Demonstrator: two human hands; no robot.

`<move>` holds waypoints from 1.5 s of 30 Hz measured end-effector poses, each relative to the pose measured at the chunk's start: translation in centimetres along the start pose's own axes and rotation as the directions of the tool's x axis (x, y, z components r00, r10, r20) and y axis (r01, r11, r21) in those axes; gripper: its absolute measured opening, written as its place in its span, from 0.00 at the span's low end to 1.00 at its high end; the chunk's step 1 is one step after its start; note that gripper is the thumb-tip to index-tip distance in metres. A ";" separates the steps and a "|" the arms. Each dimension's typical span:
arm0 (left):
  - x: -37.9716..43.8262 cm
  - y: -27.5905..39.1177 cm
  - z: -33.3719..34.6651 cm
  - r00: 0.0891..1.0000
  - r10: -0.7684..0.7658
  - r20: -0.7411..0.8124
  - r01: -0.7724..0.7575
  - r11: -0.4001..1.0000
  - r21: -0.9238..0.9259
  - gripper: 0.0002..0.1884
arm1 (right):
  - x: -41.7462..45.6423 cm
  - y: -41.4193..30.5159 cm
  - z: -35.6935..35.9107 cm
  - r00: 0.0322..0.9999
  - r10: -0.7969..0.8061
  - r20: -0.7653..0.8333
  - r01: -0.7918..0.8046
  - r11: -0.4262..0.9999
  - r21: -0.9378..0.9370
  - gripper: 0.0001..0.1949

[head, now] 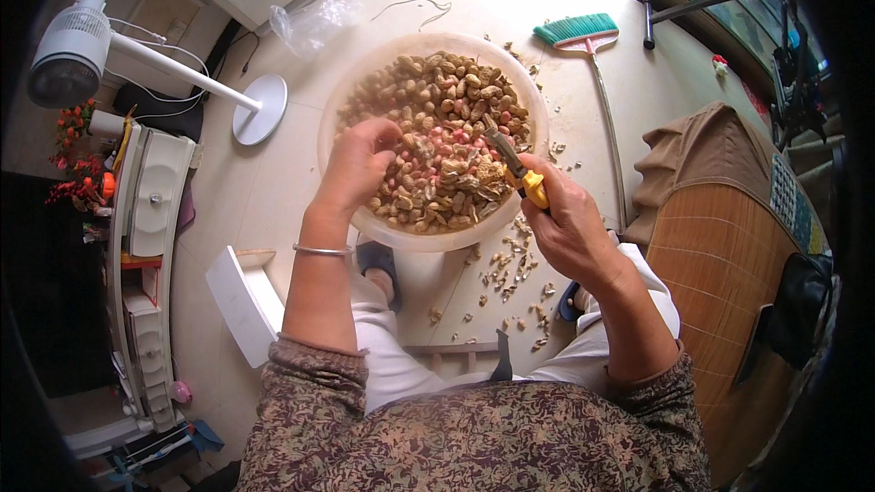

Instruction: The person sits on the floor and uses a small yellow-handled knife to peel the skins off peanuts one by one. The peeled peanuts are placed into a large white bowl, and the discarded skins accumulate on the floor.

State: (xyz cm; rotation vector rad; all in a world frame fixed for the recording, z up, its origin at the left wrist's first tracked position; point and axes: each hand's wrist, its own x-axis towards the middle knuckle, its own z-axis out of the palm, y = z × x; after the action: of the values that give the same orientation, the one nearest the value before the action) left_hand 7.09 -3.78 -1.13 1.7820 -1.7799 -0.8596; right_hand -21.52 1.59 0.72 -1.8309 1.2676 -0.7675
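A wide translucent plastic basin [538, 92] stands on the floor before me, filled with peanuts in their shells [410, 72]. Pink shelled kernels [437, 143] lie in its middle, beside broken, emptied shells [472, 178]. My right hand [574, 225] grips yellow-handled pliers [507, 152] over the basin's right side. Their jaws point up and left, and what looks like a peanut is at the tip. Above the left part of the heap is my left hand [355, 167], fingers curled and thumb near the forefinger. Whether it holds anything is hidden.
Shell bits [509, 260] litter the tiles right of the basin. A green-bristled broom [581, 31] lies beyond them. To the left stand a white pedestal fan [184, 72] and a white drawer-like box [243, 304]. A bamboo-mat-covered seat [711, 266] is on the right.
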 end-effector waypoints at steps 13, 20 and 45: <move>-1.7 4.5 1.2 0.958 0.133 0.254 0.215 0.251 -0.944 0.14 | 0.0 -0.3 0.0 0.997 -0.063 -0.054 0.059 0.996 -0.070 0.24; -1.6 4.4 2.5 0.943 0.236 0.233 0.192 0.186 -0.964 0.15 | -0.2 -0.5 -0.1 0.997 -0.065 -0.051 0.058 0.991 -0.123 0.26; -3.1 6.0 3.6 0.964 0.145 0.222 0.075 0.655 -0.752 0.15 | -0.2 -0.1 0.0 0.989 0.086 0.123 -0.032 0.923 -0.383 0.22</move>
State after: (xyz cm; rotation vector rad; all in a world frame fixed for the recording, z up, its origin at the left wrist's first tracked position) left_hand 0.46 -0.64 0.99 1.0918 -1.2590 -1.5990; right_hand -21.54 1.83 0.85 -2.0984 1.4485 -0.3687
